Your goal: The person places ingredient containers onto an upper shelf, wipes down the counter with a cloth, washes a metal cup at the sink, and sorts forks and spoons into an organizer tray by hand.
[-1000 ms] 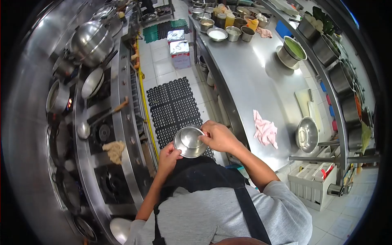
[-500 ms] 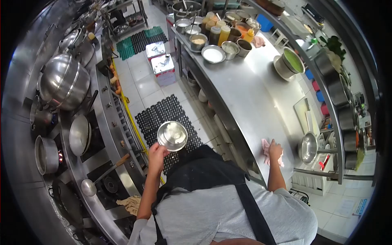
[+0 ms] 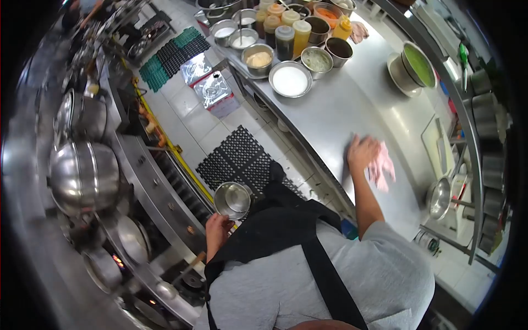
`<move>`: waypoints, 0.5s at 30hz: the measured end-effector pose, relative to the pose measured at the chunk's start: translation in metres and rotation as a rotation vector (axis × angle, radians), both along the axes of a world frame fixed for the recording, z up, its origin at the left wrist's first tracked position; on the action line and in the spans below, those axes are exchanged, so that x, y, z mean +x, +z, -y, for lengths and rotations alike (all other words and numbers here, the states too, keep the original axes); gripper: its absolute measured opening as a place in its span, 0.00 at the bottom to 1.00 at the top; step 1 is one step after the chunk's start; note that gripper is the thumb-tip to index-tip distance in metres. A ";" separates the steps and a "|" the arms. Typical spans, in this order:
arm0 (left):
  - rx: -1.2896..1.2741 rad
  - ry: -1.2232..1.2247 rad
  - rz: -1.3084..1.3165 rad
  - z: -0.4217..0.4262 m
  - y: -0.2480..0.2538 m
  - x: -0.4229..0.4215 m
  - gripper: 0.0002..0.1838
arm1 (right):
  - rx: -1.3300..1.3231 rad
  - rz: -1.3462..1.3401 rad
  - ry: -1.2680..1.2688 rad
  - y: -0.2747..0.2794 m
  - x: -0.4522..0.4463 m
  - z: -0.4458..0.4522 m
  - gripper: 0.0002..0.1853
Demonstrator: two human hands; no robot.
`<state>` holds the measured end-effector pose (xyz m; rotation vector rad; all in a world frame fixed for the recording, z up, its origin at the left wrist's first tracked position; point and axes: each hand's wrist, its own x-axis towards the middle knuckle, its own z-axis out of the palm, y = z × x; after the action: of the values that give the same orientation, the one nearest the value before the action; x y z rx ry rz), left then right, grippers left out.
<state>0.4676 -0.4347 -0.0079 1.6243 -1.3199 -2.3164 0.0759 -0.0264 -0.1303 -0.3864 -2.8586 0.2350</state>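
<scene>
A round metal bowl [image 3: 232, 199] hangs over the floor beside the black apron, tilted so its inside faces up towards me. My left hand [image 3: 219, 226] is closed on its near rim. A pale patch shows in the bowl; I cannot tell whether it is contents or reflection. Over the steel counter [image 3: 330, 124], my right hand [image 3: 363, 152] presses on a crumpled pink cloth [image 3: 381, 168], most of which sticks out on the hand's right side. Part of the cloth is hidden beneath the fingers.
At the counter's far end stand sauce bottles [image 3: 284, 41] and a bowl of white contents [image 3: 290, 80]. A pot of green liquid [image 3: 417, 65] sits right, above a cutting board [image 3: 437, 146] and a metal bowl [image 3: 439, 199]. Left is a stove with pans [image 3: 133, 239] and a visible flame.
My right hand and the pink cloth have moved farther up the counter, away from its near end. The bowl in my left hand is lower and tilted differently. The whole view has shifted.
</scene>
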 end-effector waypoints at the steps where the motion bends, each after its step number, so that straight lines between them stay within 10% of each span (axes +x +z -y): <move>1: 0.000 -0.036 -0.008 0.013 0.004 -0.017 0.01 | -0.021 -0.020 0.034 0.000 -0.027 0.021 0.40; 8: -0.115 -0.096 -0.040 0.103 0.005 -0.119 0.02 | -0.145 0.029 0.584 0.042 -0.106 0.126 0.27; 15: -0.125 -0.223 0.145 0.211 -0.140 -0.220 0.04 | -0.076 -0.084 0.375 0.024 -0.119 0.119 0.26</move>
<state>0.2480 -0.6452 -0.1480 1.7130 -1.7216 -2.2091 -0.0434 -0.1457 -0.1060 0.1481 -2.8227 0.4174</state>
